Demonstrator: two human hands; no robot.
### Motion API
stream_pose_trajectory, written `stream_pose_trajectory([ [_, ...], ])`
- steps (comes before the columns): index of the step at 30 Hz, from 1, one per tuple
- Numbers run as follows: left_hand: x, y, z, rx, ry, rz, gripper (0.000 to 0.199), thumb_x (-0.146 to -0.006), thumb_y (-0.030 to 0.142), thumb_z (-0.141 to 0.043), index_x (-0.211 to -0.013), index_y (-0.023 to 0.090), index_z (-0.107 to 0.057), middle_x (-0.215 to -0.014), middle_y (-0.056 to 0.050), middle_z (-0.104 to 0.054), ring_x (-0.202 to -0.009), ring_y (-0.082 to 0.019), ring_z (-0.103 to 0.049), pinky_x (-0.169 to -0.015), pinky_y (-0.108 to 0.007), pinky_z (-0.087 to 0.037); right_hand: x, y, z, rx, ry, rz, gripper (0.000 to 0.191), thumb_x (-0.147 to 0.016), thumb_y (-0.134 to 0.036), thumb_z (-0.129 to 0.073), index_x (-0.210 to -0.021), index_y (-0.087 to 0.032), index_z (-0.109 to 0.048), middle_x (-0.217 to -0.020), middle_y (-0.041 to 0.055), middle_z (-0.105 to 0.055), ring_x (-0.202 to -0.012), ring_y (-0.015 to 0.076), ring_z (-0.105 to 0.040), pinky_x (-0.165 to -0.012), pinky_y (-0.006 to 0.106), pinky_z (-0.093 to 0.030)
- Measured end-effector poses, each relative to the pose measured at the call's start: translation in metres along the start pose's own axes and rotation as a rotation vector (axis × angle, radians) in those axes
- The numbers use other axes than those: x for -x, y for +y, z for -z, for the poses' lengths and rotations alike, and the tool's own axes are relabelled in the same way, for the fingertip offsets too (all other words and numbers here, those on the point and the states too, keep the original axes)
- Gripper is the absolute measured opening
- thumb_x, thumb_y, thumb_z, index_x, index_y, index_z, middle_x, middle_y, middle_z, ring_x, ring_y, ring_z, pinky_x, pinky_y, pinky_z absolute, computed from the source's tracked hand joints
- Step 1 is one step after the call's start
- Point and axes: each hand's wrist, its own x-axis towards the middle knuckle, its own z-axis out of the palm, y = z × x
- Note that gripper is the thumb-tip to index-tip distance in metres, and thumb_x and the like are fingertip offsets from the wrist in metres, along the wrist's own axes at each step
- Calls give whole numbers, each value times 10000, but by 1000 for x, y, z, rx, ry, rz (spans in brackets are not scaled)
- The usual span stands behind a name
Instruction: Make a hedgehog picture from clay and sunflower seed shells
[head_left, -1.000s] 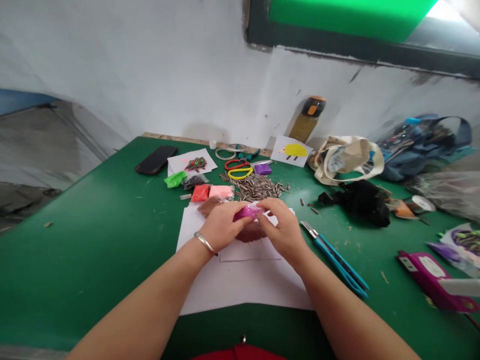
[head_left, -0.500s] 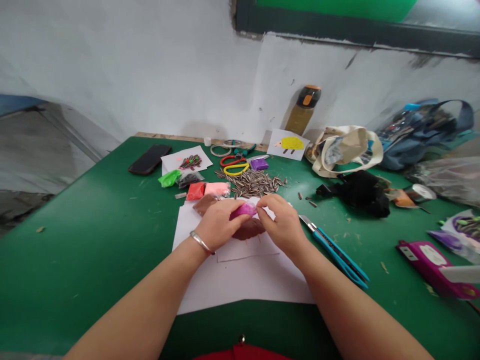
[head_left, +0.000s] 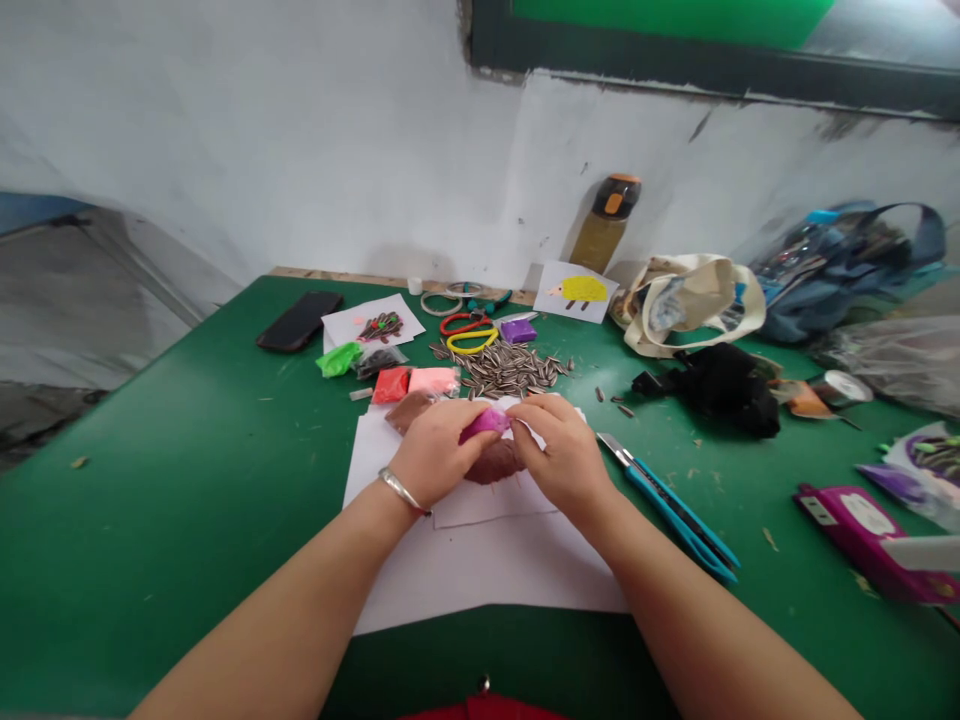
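My left hand (head_left: 435, 450), with a silver bangle at the wrist, is closed around a bright pink-purple packet of modelling clay (head_left: 486, 423). At the packet's right end my right hand (head_left: 559, 445) pinches with thumb and fingers; the exact spot of its grip is partly hidden. Below the packet, a flattened brown clay shape (head_left: 496, 463) lies on a small white card (head_left: 495, 510), with short orange lines under it. The card rests on a larger white sheet (head_left: 480, 575). Just beyond my left hand is a brown clay packet (head_left: 409, 408).
Sunflower seeds (head_left: 514, 368) are heaped behind my hands, near red (head_left: 391, 384) and pink (head_left: 433, 380) clay packets and scissors (head_left: 471, 338). A blue utility knife (head_left: 667, 505) lies right, blade out. A phone (head_left: 300, 320), bottle (head_left: 606, 222) and cloth bag (head_left: 690, 300) stand farther back.
My right hand has shifted slightly left and its fingers have bent a little more at the packet's end. My left hand keeps its hold on the packet.
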Motion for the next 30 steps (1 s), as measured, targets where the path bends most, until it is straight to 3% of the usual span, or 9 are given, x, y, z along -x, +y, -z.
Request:
stream_pose_trajectory([
  [5,2,0,-1,-11,44,15,169,-851,300,-573,-973,198,-631,-857,-24,-686,-812,-187,-602,-804,-344,-476,0,-2,-2,1,29,12,195,-870,-152,-458,-911,-212,-639,-918,73,-633,-882,203,-566,-803,353,-462],
  [9,2,0,-1,-21,41,8,169,-848,292,-572,-980,202,-625,-900,-32,-689,-806,-189,-601,-792,-345,-475,0,-5,-1,-1,-24,0,147,-846,-135,-476,-854,-205,-605,-915,72,-613,-883,204,-551,-789,335,-446],
  [14,2,0,-2,-33,20,-16,138,-860,303,-558,-909,191,-622,-886,-37,-678,-796,-188,-588,-760,-331,-465,0,-7,-1,17,-70,-52,107,-838,-147,-486,-771,-203,-548,-751,28,-577,-743,181,-527,-699,302,-406],
  [21,2,2,-2,17,18,6,173,-858,283,-565,-985,183,-628,-899,-34,-684,-837,-189,-604,-795,-325,-473,-2,-6,0,-116,-105,-114,156,-843,-151,-491,-927,-207,-610,-799,23,-619,-738,169,-543,-688,290,-416],
  [27,1,1,-2,123,-31,65,324,-830,343,-613,-1130,221,-602,-1055,-13,-690,-898,-183,-626,-807,-305,-489,-2,-8,1,-285,24,-300,156,-838,-194,-523,-913,-201,-659,-825,28,-648,-726,160,-554,-684,288,-444],
  [30,1,0,-1,107,-32,76,316,-833,330,-608,-1131,222,-606,-1066,-10,-691,-905,-181,-633,-806,-295,-492,-3,-9,3,-377,7,-394,183,-824,-226,-559,-939,-212,-700,-857,25,-670,-761,162,-569,-717,293,-450],
])
